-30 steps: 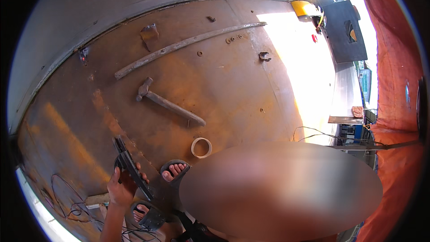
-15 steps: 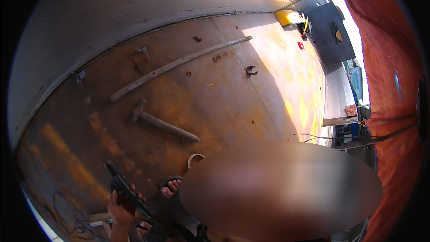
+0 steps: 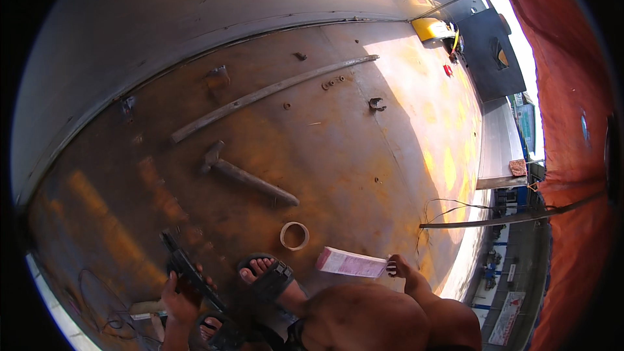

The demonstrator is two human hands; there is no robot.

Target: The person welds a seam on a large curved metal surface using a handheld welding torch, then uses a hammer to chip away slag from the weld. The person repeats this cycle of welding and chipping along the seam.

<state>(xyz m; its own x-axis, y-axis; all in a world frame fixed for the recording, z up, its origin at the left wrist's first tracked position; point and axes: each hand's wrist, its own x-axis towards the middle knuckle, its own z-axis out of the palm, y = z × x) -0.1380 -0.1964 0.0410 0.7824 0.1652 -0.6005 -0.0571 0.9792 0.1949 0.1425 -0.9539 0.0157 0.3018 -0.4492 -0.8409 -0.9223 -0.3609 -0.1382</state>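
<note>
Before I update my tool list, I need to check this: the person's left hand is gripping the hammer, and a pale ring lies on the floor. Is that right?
Not quite: the head view shows the left hand gripping a black tool, while the hammer lies on the floor. The pale ring does lie there, as you say.

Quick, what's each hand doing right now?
Left hand: closed, holding a long black tool.
Right hand: fingers curled at the end of a pink-and-white box; whether it grips cannot be told.
</note>
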